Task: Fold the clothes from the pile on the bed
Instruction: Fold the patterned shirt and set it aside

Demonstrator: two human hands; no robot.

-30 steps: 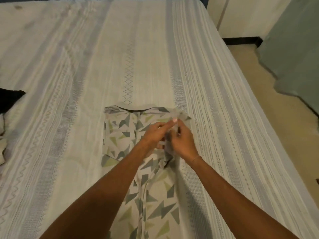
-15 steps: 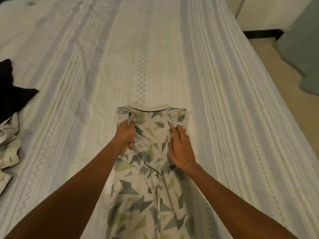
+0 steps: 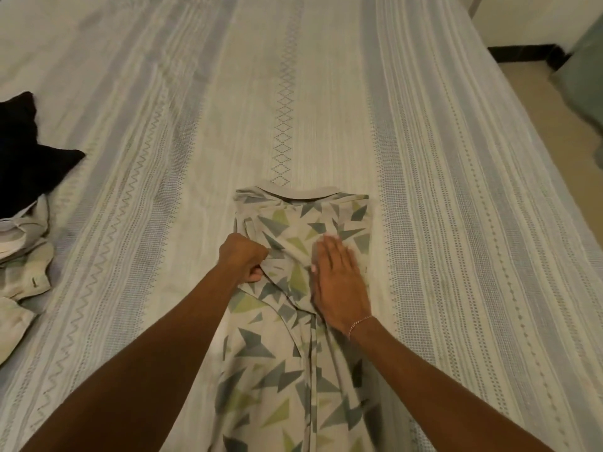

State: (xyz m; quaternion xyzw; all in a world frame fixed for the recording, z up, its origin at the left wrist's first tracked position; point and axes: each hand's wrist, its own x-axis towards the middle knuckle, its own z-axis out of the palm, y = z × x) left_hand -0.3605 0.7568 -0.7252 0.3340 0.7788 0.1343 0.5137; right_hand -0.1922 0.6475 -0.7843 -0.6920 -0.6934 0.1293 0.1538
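A pale shirt (image 3: 293,370) printed with grey and green triangles lies lengthwise on the striped bed (image 3: 440,190), collar at the far end, both sides folded inward. My left hand (image 3: 243,257) grips a bunch of the shirt's left sleeve fabric at the left edge, fingers curled. My right hand (image 3: 339,282) lies flat on the right half of the shirt, fingers straight and together, pressing the cloth down. The rest of the pile sits at the bed's left edge: a black garment (image 3: 29,158) and a light plaid garment (image 3: 23,275).
The bed's right edge runs diagonally, with beige floor (image 3: 554,132) beyond it. A grey-green cloth or curtain (image 3: 584,70) hangs at the far right, near a wall with a dark skirting board.
Both hands were pinching the right sleeve together. The left hand then went to the shirt's left side and now grips fabric lower down; the right hand has flattened onto the shirt.
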